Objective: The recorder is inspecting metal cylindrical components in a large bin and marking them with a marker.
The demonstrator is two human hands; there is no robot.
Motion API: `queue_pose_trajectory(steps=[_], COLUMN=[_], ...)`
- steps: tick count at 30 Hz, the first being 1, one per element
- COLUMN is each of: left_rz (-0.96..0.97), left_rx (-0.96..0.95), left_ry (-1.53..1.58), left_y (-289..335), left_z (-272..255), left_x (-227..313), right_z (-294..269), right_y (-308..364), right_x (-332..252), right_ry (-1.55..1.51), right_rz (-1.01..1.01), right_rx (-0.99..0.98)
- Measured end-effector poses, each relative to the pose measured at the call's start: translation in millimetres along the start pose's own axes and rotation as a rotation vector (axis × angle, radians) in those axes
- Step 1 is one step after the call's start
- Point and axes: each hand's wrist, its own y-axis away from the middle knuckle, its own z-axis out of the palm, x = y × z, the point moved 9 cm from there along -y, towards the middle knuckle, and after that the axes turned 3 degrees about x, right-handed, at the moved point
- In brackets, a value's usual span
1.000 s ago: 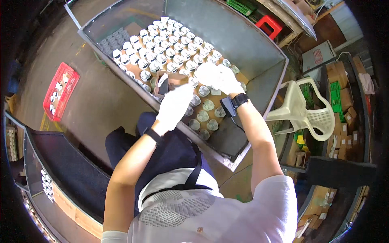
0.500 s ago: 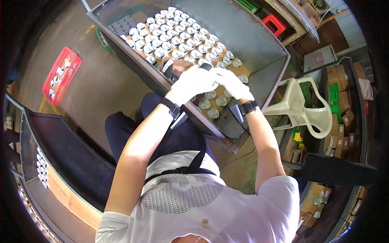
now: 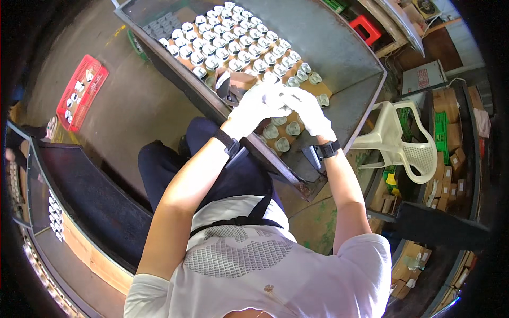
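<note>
My left hand [image 3: 255, 106] and my right hand [image 3: 306, 106], both in white gloves, meet above the near side of a metal-walled workbench [image 3: 339, 40]. Their fingers are bent together around a small whitish piece [image 3: 271, 79] that glare and the gloves mostly hide; I cannot make out its kind. Rows of small round white pieces with dark bands [image 3: 233, 49] cover the brown board beyond my hands. Near my right hand stand several small clear, cup-like pieces [image 3: 292, 129]. An open brown carton [image 3: 241, 80] with dark contents sits just beyond my left hand.
A red crate [image 3: 98, 79] with white and dark pieces rests on the floor at left. A white plastic chair [image 3: 392, 135] stands right of the bench. Another dark bench [image 3: 95, 196] lies at lower left, with a person's foot [image 3: 51, 127] beyond it. Shelves with cartons [image 3: 453, 175] line the right.
The dark top seen between my hands earlier no longer shows; a whitish surface shows there now. My hands stay close together. A person's leg and foot have come into view at far left.
</note>
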Motion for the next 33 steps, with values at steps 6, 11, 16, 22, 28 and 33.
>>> queue_pose_trajectory(steps=[6, 11, 16, 22, 28, 33], left_rz=[0.355, 0.18, -0.086, 0.367, -0.028, 0.059], left_rx=[-0.064, 0.049, -0.113, 0.178, -0.005, 0.118], left_ry=[-0.552, -0.404, -0.092, -0.65, 0.108, 0.031], left_y=[-8.1, 7.3, 5.4, 14.2, 5.6, 9.7], left_z=[-1.1, -3.9, 0.1, -6.2, 1.5, -11.2], left_x=[-3.3, 13.3, -2.2, 43.6, 28.0, 31.4], right_z=[-10.4, -6.1, -2.7, -31.9, -50.8, -30.6], right_y=[4.1, -6.3, -9.8, -16.5, -8.1, -6.9], right_x=[-10.7, -10.7, -6.2, 7.9, 7.8, 5.4], right_ry=[0.195, 0.101, -0.151, -0.101, 0.051, 0.124], right_rz=[-0.295, -0.031, 0.208, 0.305, -0.029, 0.174], right_rx=[0.061, -0.095, -0.041, 0.065, 0.18, -0.031])
